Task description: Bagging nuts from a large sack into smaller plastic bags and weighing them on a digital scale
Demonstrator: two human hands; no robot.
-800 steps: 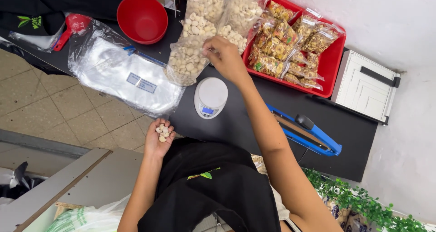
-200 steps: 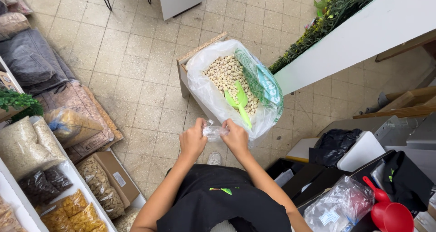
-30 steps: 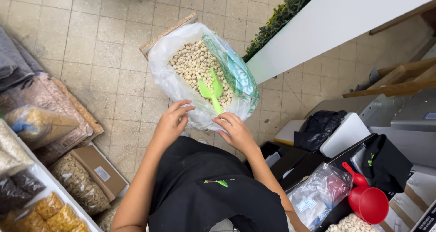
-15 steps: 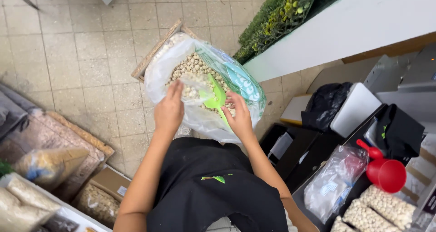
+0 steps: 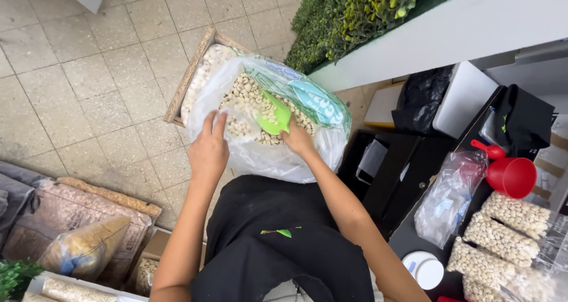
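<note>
The right hand (image 5: pixel 299 141) has its grip closed on the green scoop (image 5: pixel 273 117); the left hand (image 5: pixel 208 151), fingers open, rests on the clear nut sack (image 5: pixel 260 160). If the sack rim slips, nuts may spill on the floor.

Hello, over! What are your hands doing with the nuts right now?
Right hand shut on green scoop, in the nuts. Left hand open, on big clear bag rim. Nothing blocking.
</note>
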